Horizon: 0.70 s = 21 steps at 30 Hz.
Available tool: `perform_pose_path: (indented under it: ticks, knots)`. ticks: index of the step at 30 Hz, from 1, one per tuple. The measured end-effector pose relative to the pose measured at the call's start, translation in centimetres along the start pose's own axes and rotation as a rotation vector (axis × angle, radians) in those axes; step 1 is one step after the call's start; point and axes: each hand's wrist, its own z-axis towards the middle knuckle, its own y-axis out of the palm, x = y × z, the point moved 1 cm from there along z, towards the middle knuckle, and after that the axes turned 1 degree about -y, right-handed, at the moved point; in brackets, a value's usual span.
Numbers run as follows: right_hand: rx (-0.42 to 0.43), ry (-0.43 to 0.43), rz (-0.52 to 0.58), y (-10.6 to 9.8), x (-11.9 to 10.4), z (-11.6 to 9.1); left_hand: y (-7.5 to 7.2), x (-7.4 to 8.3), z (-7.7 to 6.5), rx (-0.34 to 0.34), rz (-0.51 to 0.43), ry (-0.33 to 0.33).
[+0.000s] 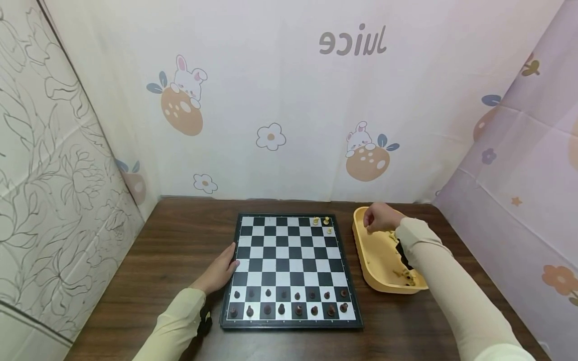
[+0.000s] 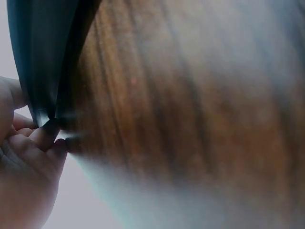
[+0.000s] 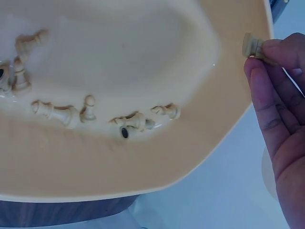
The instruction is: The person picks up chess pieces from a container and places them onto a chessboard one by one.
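Observation:
A black-and-white chessboard [image 1: 287,323] lies on the table. My left hand [image 1: 218,271] holds its left edge; in the left wrist view the fingers [image 2: 45,143] curl against the board's dark side [image 2: 45,52]. Over the far end of a yellow tray [image 1: 384,287], my right hand [image 1: 383,216] pinches a cream chess piece [image 3: 252,46] between thumb and fingertips; fingers hide its top. Several more cream pieces [image 3: 62,114] lie loose in the tray. Dark pieces [image 1: 281,308] fill the board's two near rows. Three light pieces stand at its far right corner, one a small pawn [image 1: 329,230].
The brown wooden table [image 1: 194,215] extends around the board and tray. A printed curtain [image 1: 280,165] hangs behind the table's far edge, and patterned panels [image 1: 58,150] stand on both sides. The tray sits just right of the board.

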Motion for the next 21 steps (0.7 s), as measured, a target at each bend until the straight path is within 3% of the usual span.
perform_pose_path:
  ticks: [14,21]
  knots:
    - [0.005,0.013,-0.022,-1.5,-2.0,1.4,0.0,-0.1,0.0,-0.001,-0.004,0.004]
    - [0.039,-0.034,-0.074,-2.0,-3.3,2.5,0.0,0.0,0.0,0.009,0.0,0.022]
